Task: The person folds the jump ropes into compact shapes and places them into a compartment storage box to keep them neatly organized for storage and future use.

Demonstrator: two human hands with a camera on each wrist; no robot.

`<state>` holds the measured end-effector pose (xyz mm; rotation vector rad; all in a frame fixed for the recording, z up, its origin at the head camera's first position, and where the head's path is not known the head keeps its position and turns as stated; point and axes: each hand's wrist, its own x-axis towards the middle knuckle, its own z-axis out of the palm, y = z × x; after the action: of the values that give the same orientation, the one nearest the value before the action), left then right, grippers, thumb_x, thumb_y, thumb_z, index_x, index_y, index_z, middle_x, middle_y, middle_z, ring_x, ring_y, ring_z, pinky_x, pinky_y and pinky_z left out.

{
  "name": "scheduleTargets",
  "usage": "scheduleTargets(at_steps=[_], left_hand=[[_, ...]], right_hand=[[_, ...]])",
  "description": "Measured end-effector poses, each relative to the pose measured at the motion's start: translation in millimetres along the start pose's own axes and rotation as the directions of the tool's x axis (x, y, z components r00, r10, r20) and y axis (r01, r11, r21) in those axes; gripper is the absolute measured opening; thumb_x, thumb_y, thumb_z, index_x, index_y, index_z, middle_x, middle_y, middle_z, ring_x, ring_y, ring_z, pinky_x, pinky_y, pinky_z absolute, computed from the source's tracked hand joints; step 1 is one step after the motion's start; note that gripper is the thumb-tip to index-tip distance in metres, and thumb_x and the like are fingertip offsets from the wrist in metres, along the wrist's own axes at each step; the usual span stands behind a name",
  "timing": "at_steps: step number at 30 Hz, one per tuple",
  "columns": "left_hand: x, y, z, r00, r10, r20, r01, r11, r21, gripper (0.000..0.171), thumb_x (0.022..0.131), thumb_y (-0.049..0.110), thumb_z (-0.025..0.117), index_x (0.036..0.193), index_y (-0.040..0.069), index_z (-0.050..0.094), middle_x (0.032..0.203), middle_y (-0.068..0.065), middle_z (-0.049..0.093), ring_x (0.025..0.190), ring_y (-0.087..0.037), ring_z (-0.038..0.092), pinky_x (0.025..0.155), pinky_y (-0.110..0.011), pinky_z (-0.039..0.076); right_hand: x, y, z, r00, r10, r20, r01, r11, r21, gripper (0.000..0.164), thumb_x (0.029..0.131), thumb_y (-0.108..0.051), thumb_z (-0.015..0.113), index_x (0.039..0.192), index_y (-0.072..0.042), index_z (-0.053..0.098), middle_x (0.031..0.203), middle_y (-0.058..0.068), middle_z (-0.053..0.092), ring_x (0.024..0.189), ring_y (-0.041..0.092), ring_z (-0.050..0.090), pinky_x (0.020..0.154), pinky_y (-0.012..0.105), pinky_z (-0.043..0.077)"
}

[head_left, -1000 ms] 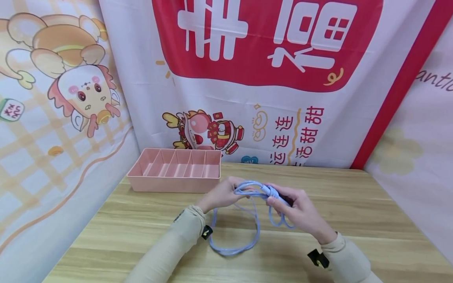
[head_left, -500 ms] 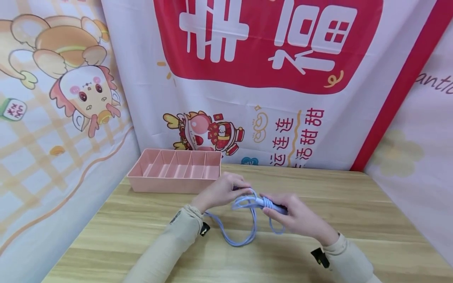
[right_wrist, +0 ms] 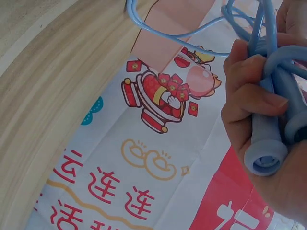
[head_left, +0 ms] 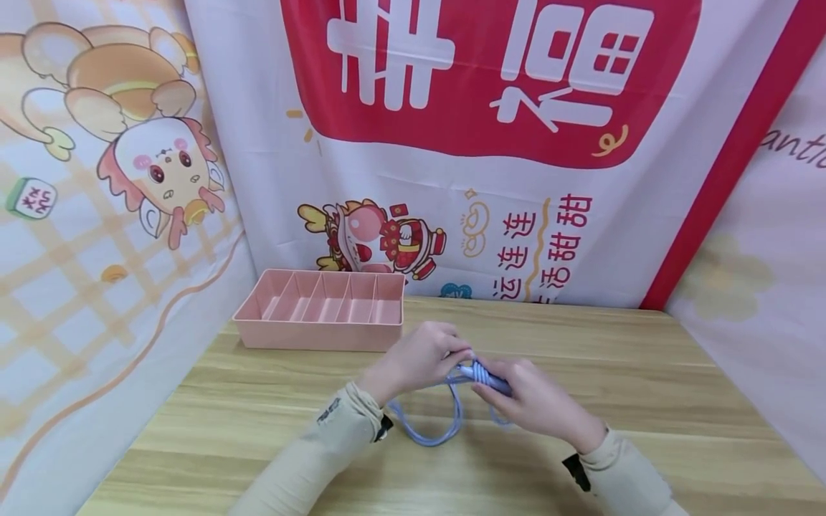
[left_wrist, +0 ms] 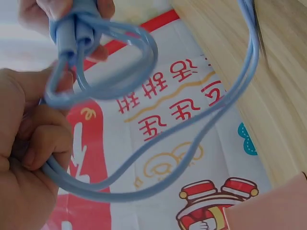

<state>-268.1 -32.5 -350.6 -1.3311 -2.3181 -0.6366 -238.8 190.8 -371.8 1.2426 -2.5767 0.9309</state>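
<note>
A light blue skipping rope (head_left: 431,441) is held up over the table between both hands. My right hand (head_left: 538,401) grips its two handles side by side, and the flared end of one handle (right_wrist: 266,155) shows in the right wrist view. Several turns of cord (head_left: 480,373) wrap round the handles. With curled fingers my left hand (head_left: 419,358) holds the doubled cord (left_wrist: 115,195) close to the wrapped part, nearly touching the right hand. A long loop hangs below the left hand. In the left wrist view a smaller cord loop (left_wrist: 149,52) sticks out from the handles, blurred.
Behind the left hand, at the table's back left, stands a pink box (head_left: 316,337) divided into several compartments. The wooden table (head_left: 645,401) meets a printed cloth (head_left: 419,172) at the back. More printed cloth (head_left: 116,236) hangs along the left side.
My left hand has come right, up against the wrapped part of the rope. The hanging loop has grown smaller. The right hand has dipped slightly, still gripping the handles.
</note>
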Motion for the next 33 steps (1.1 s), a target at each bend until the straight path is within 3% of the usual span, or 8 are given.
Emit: scheduleTargets(at_steps=[3, 8, 11, 17, 22, 26, 29, 33], left_hand=[[0.7, 6.2, 2.2, 0.999, -0.014, -0.03, 0.015, 0.999, 0.037, 0.011, 0.094, 0.014, 0.069, 0.098, 0.008, 0.077, 0.08, 0.004, 0.06, 0.066, -0.004, 0.051, 0.058, -0.009, 0.041], [3.4, 14.0, 4.4, 0.993, 0.019, -0.114, -0.015, 0.999, 0.036, 0.012, 0.095, 0.01, 0.067, 0.099, 0.004, 0.076, 0.08, 0.001, 0.059, 0.065, -0.005, 0.05, 0.057, -0.009, 0.04], [4.8, 16.3, 7.2, 0.987, 0.028, -0.157, -0.028, 1.0, 0.002, 0.013, 0.095, 0.007, 0.066, 0.102, 0.001, 0.075, 0.08, 0.0, 0.057, 0.065, -0.006, 0.049, 0.056, -0.009, 0.039], [5.8, 14.6, 12.2, 0.974, 0.02, -0.227, -0.031, 0.998, -0.046, 0.014, 0.095, 0.006, 0.066, 0.104, 0.0, 0.075, 0.078, 0.001, 0.053, 0.064, -0.005, 0.046, 0.055, -0.01, 0.038], [7.3, 16.4, 15.4, 0.952, 0.101, -0.288, -0.107, 0.994, -0.005, 0.013, 0.091, 0.002, 0.069, 0.103, -0.001, 0.074, 0.08, -0.002, 0.055, 0.066, -0.007, 0.049, 0.059, -0.008, 0.039], [8.7, 20.5, 20.1, 0.941, 0.174, -0.291, -0.174, 0.984, 0.024, 0.018, 0.091, -0.001, 0.068, 0.108, -0.004, 0.071, 0.087, -0.007, 0.058, 0.072, -0.008, 0.055, 0.066, -0.007, 0.042], [8.4, 21.4, 23.7, 0.946, 0.136, -0.295, -0.16, 0.985, -0.058, 0.022, 0.092, -0.001, 0.066, 0.113, -0.007, 0.069, 0.092, -0.007, 0.06, 0.078, -0.007, 0.056, 0.069, -0.008, 0.044], [8.0, 20.3, 25.9, 0.945, 0.027, -0.327, -0.098, 0.974, -0.204, 0.026, 0.095, 0.0, 0.064, 0.12, -0.005, 0.067, 0.099, -0.007, 0.064, 0.082, -0.007, 0.055, 0.07, -0.012, 0.046]], right_hand=[[-0.6, 0.8, 2.9, 0.998, 0.001, -0.066, -0.005, 0.998, -0.067, 0.019, 0.097, -0.02, 0.065, 0.11, -0.005, 0.067, 0.073, -0.01, 0.055, 0.053, 0.0, 0.05, 0.045, 0.02, 0.045], [-0.1, 2.6, 7.6, 0.976, -0.051, -0.211, 0.013, 0.984, -0.179, 0.033, 0.093, -0.016, 0.069, 0.121, 0.002, 0.065, 0.076, -0.004, 0.058, 0.057, 0.0, 0.051, 0.048, 0.017, 0.046], [0.6, 5.4, 8.5, 0.955, -0.069, -0.287, 0.02, 0.985, -0.171, 0.04, 0.091, -0.011, 0.071, 0.126, 0.007, 0.062, 0.081, 0.0, 0.063, 0.062, 0.003, 0.055, 0.054, 0.019, 0.05], [2.6, 9.0, 8.4, 0.911, -0.1, -0.399, 0.054, 0.991, -0.125, 0.039, 0.087, -0.004, 0.073, 0.122, 0.009, 0.064, 0.092, 0.012, 0.07, 0.072, 0.012, 0.065, 0.06, 0.022, 0.054], [1.7, 8.4, 6.6, 0.881, -0.103, -0.462, 0.049, 0.991, -0.128, 0.037, 0.081, -0.004, 0.074, 0.115, 0.007, 0.068, 0.093, 0.014, 0.071, 0.072, 0.015, 0.066, 0.057, 0.023, 0.054], [1.2, 7.5, 5.7, 0.868, -0.103, -0.486, 0.03, 0.987, -0.155, 0.035, 0.079, -0.004, 0.074, 0.112, 0.009, 0.069, 0.09, 0.014, 0.071, 0.069, 0.014, 0.064, 0.053, 0.022, 0.052], [1.5, 7.1, 5.5, 0.865, -0.109, -0.489, 0.03, 0.986, -0.167, 0.036, 0.08, -0.002, 0.074, 0.113, 0.011, 0.068, 0.091, 0.016, 0.07, 0.069, 0.016, 0.064, 0.053, 0.024, 0.053], [2.3, 6.2, 3.3, 0.878, -0.112, -0.465, 0.029, 0.983, -0.181, 0.04, 0.086, 0.0, 0.074, 0.122, 0.011, 0.062, 0.103, 0.019, 0.068, 0.083, 0.022, 0.066, 0.063, 0.029, 0.057]])
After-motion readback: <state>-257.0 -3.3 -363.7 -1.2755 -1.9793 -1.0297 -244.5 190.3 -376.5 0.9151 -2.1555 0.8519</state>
